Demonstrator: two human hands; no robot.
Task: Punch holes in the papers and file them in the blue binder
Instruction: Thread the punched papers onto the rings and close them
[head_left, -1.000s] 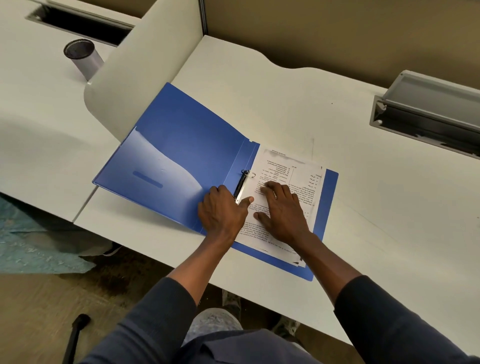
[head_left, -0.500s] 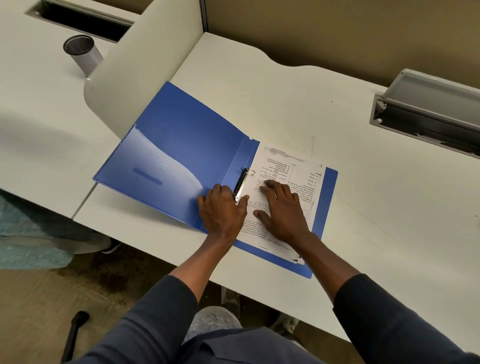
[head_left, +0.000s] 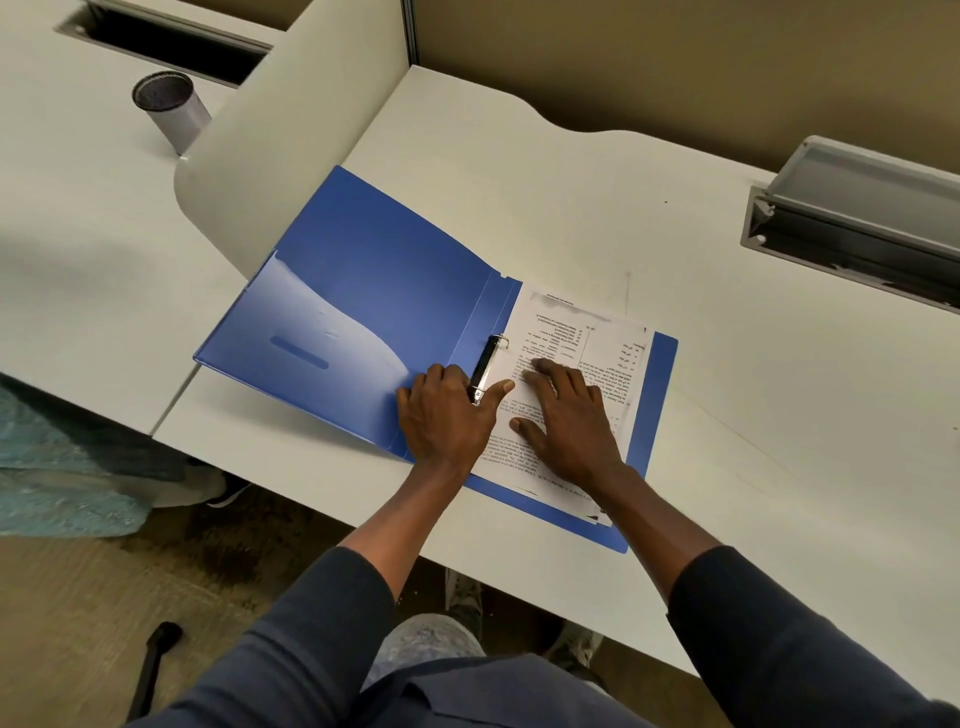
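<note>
The blue binder (head_left: 363, 291) lies open on the white desk, its left cover spread wide. Printed papers (head_left: 587, 343) sit on its right half, beside the black ring mechanism (head_left: 485, 364), with one metal ring showing at the top. My left hand (head_left: 447, 415) lies over the lower end of the spine, thumb reaching across to the paper's edge. My right hand (head_left: 566, 421) presses flat on the papers with straight fingers. The lower ring is hidden under my left hand.
A curved white divider panel (head_left: 291, 130) rises just behind the binder's left cover. A mesh pen cup (head_left: 171, 111) stands on the neighbouring desk at the far left. A grey cable tray (head_left: 857, 223) with a raised lid sits at the right back.
My left hand has crept slightly up along the spine and its thumb reaches further over the ring bar. My right hand stays flat on the papers.
</note>
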